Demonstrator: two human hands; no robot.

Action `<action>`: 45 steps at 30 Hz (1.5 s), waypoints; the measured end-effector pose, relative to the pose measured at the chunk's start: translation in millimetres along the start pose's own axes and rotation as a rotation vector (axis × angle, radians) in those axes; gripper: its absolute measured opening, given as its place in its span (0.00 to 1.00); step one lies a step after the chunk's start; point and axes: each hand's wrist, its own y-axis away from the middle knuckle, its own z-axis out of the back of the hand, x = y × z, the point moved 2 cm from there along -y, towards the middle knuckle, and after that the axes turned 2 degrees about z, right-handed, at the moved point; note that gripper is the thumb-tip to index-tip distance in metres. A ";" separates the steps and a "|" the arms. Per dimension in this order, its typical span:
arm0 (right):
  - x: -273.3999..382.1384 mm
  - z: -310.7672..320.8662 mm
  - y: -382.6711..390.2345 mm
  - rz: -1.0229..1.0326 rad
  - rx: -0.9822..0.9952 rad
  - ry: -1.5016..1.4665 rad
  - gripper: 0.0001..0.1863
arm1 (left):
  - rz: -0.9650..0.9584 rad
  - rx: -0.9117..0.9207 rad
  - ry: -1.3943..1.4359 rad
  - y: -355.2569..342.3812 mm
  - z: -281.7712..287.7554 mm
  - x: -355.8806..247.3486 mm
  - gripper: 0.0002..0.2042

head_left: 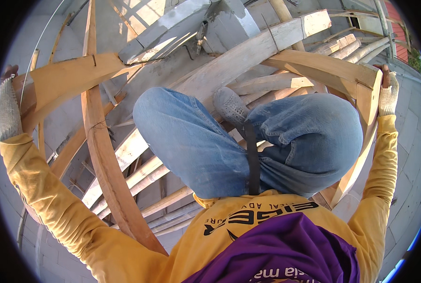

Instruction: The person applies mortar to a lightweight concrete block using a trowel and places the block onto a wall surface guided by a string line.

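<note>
My left hand (7, 101), in a pale knitted glove with bare fingertips, is at the far left, closed on the outer end of a wooden beam (76, 78). Its fingers are partly lost at the dark rim of the picture. At the far right my right hand (388, 89), gloved the same way, grips the corner of another wooden beam (333, 68), where an upright timber (367, 101) meets it. Both arms are spread wide in yellow sleeves. Between them my bent knees in blue jeans (182, 137) rise over the timbers.
A grey-white plank (248, 59) runs diagonally past my grey shoe (230, 104). Several poles and boards lie below, with gaps between them. A long timber (104, 160) slopes down on the left. Grey concrete (172, 23) stands ahead; block wall (411, 137) is at right.
</note>
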 end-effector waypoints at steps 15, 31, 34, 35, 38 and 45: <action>17.8 -4.5 4.7 -0.004 0.034 -0.154 0.32 | 0.059 0.014 -0.228 46.5 -6.2 -78.2 0.21; 33.4 -0.7 3.7 -0.219 0.146 -0.321 0.33 | 0.461 -0.131 0.057 46.6 -4.2 -102.0 0.23; 29.5 0.6 3.4 -0.214 0.167 -0.325 0.32 | 0.437 -0.105 0.001 47.4 -2.2 -104.7 0.22; 28.5 1.0 3.7 -0.212 0.174 -0.325 0.31 | 0.440 -0.107 -0.005 48.0 -2.4 -105.8 0.22; 27.5 -2.3 4.8 -0.262 0.180 -0.384 0.30 | 0.460 -0.122 -0.007 51.4 -7.3 -118.7 0.22; 21.2 -2.7 5.6 -0.310 0.237 -0.490 0.30 | 0.416 -0.107 -0.175 57.7 -14.1 -137.3 0.23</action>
